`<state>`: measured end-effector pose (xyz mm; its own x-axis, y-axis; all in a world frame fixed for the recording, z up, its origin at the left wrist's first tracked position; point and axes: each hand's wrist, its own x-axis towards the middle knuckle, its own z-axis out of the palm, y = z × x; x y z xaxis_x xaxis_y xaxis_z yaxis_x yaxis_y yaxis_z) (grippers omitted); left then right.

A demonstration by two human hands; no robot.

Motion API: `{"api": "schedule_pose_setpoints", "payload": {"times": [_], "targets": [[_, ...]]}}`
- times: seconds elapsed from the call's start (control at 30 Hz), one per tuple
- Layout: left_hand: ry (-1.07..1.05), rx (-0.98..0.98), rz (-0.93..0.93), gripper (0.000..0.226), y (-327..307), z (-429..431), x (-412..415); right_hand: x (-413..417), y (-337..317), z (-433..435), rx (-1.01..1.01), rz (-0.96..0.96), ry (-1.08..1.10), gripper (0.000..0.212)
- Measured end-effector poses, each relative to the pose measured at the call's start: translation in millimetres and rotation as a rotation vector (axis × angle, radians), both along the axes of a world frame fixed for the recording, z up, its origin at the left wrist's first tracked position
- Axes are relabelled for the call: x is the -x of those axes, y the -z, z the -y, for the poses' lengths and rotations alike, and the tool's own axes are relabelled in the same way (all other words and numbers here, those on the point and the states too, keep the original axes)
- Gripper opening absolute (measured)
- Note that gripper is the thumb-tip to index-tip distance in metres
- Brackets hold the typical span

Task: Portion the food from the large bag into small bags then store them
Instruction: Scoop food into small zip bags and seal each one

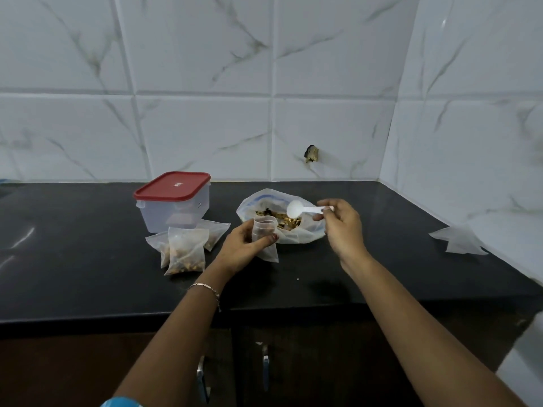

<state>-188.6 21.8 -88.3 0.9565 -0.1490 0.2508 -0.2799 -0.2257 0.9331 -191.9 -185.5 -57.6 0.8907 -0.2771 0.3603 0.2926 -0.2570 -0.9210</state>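
Observation:
The large clear bag [305, 235] lies open on the black counter, with brown and yellow food showing inside. My left hand [242, 248] holds a small empty bag [266, 227] upright with its mouth open, just left of the large bag. My right hand [342, 227] pinches the handle of a white plastic spoon [296, 209], whose empty bowl hovers over the large bag's opening. Three filled small bags [185, 249] lie in a cluster to the left.
A clear plastic box with a red lid [173, 201] stands behind the filled bags. Spare empty small bags [458, 240] lie at the right by the tiled wall. The counter's front edge [264, 314] runs above cabinet doors with handles.

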Motion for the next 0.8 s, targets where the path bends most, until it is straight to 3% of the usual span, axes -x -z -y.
{"api": "schedule_pose_setpoints", "payload": {"times": [0.17, 0.33, 0.43, 0.5, 0.6, 0.7, 0.8], "targets": [[-0.001, 0.024, 0.001, 0.040, 0.9, 0.0, -0.6, -12.3, 22.7, 9.8, -0.134, -0.189, 0.144, 0.009], [-0.006, 0.012, 0.006, 0.042, 1.3, -0.5, -0.4, -8.6, 31.2, 12.7, 0.085, -0.268, 0.230, 0.012], [0.001, 0.004, -0.003, 0.038, 0.5, -0.2, 0.3, -7.2, 32.7, 12.5, 0.229, -0.210, 0.270, 0.016], [-0.001, -0.008, -0.009, 0.037, 0.4, -0.8, 0.4, -4.0, 29.6, 7.7, 0.347, -0.045, 0.269, 0.016], [-0.004, -0.020, -0.003, 0.037, 0.9, -1.2, 0.5, 2.4, 7.8, -6.3, 0.377, 0.186, -0.042, 0.015], [0.003, 0.036, 0.023, 0.035, 1.3, -0.9, 2.2, 8.7, -18.0, -20.6, 0.639, 0.115, -0.366, 0.017], [0.010, 0.027, 0.056, 0.032, 1.7, -2.2, 7.3, 7.8, -23.8, -29.7, 0.895, 0.040, -0.394, 0.020]]}}
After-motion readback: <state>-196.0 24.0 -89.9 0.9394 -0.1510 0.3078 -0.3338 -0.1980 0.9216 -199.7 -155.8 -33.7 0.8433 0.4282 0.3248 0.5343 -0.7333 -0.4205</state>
